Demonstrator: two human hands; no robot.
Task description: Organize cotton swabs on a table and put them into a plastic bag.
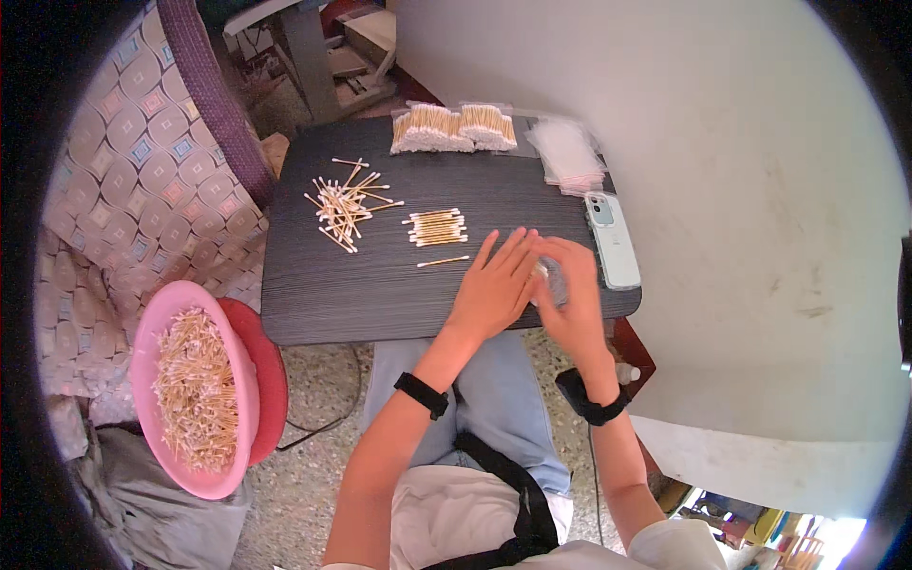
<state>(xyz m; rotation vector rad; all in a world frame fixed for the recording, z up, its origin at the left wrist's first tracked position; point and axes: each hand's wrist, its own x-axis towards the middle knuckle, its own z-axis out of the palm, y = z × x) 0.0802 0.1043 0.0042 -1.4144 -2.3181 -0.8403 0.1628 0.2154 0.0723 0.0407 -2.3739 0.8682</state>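
A person is sitting at a small dark worktop point(313, 294), seen from above, with both hands meeting just left of a pale phone point(613, 242) lying by the worktop's right edge. The left hand point(494, 290) is lying flat with fingers stretched out, gripping nothing. The right hand point(570, 294) is curling its fingers around a small clear packet point(551, 283), mostly hidden between the hands. The packet is probably light, thin and slippery, best pinched at an edge. Further left of the phone, a neat row of cotton swabs point(435, 228) and a loose swab pile point(347, 204) are lying. Beyond the phone, filled swab bags point(451, 128) and empty clear bags point(568, 152) are resting. A pink bowl of swabs point(195, 389) is sitting far left of it.
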